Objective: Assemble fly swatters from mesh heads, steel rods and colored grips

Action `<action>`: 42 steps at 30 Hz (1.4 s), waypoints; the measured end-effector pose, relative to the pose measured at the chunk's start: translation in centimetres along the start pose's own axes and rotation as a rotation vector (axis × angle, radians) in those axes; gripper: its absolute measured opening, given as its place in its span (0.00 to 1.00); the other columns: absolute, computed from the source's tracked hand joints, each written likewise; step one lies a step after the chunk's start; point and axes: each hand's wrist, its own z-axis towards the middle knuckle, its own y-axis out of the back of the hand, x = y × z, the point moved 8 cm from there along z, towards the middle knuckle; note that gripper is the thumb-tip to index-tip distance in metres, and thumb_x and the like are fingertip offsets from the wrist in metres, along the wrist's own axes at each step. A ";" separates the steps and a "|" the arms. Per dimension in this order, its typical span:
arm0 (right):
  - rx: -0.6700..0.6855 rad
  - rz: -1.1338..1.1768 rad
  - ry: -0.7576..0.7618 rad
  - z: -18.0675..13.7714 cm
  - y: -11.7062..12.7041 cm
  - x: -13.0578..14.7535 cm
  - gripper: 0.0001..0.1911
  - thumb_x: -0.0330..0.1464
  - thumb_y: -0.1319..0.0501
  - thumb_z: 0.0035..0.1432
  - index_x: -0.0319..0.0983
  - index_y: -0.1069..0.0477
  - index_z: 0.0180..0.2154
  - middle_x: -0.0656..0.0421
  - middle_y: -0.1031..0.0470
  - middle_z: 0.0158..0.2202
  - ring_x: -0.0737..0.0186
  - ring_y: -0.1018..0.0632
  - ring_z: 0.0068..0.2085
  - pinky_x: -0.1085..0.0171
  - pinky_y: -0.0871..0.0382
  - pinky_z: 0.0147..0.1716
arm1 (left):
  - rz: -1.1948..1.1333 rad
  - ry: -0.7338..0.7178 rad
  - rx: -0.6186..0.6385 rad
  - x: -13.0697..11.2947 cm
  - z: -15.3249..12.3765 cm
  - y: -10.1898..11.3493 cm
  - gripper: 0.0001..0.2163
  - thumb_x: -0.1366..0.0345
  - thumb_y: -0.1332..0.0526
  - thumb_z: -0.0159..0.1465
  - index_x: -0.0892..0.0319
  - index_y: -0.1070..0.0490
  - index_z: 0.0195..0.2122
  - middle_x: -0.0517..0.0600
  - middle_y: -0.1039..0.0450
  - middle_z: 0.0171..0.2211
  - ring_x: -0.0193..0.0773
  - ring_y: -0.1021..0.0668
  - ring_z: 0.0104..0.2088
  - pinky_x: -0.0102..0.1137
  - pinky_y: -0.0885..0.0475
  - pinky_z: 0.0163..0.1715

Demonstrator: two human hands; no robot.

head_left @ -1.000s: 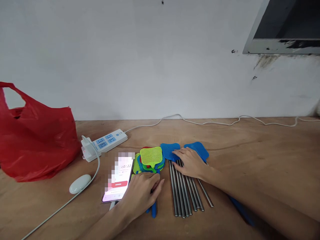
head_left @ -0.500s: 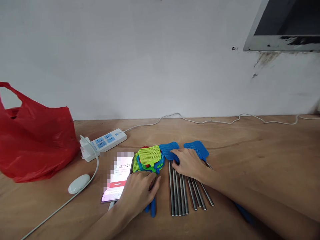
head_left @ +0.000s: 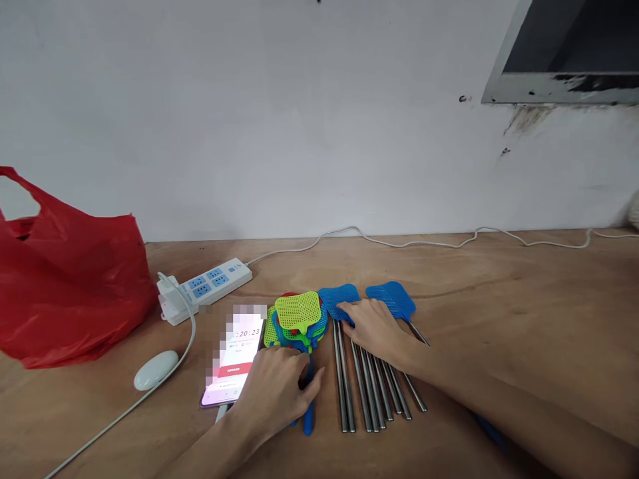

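Note:
My left hand (head_left: pixel 277 389) lies over the lower part of a pile of plastic fly swatters, its thumb stretched away from the fingers across a blue handle (head_left: pixel 308 419). Above it are the pile's mesh heads, with a yellow-green swatter head (head_left: pixel 298 311) on top. My right hand (head_left: pixel 377 329) rests over several slim metal rods (head_left: pixel 370 392), index finger and thumb apart. Its index fingertip touches a blue swatter head (head_left: pixel 338 296). Just beyond that hand is a second blue swatter head (head_left: pixel 392 297). Some fingertips of both hands are hidden.
A lit phone (head_left: pixel 237 359) with a timer lies beside my left forearm. Further left are a white power strip (head_left: pixel 207 289), a white oval device (head_left: pixel 156 370) with a cable, and a red plastic bag (head_left: pixel 74 286). A thin white cord (head_left: pixel 399 245) runs along the wall.
Several rods under my right hand have shifted right, leaving a gap beside the two leftmost ones. My left thumb has moved a little outward over the blue handle.

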 end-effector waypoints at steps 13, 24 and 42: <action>-0.193 0.030 0.031 -1.5 1.2 -1.3 0.15 0.26 0.45 0.63 0.40 0.23 0.47 0.51 0.17 0.45 0.50 0.19 0.44 0.60 0.30 0.39 | -0.046 -0.037 0.029 -1.0 -0.4 -0.5 0.12 0.65 0.42 0.61 0.57 0.34 0.20 0.50 0.26 0.21 0.42 0.24 0.22 0.32 0.48 0.23; -0.564 0.205 0.139 -4.5 2.8 -4.7 0.12 0.31 0.44 0.68 0.41 0.21 0.44 0.54 0.17 0.36 0.55 0.18 0.36 0.58 0.26 0.40 | -0.140 -0.008 0.041 -1.2 -0.3 -0.3 0.12 0.65 0.43 0.63 0.58 0.34 0.21 0.48 0.25 0.21 0.41 0.23 0.24 0.32 0.46 0.24; -0.373 1.209 -0.368 -5.8 -0.9 -10.5 0.22 0.53 0.36 0.53 0.41 0.28 0.28 0.62 0.29 0.17 0.67 0.35 0.16 0.67 0.45 0.15 | -0.299 -0.046 -0.070 -1.2 -0.5 0.0 0.14 0.61 0.44 0.66 0.58 0.34 0.23 0.47 0.30 0.21 0.39 0.27 0.24 0.31 0.42 0.25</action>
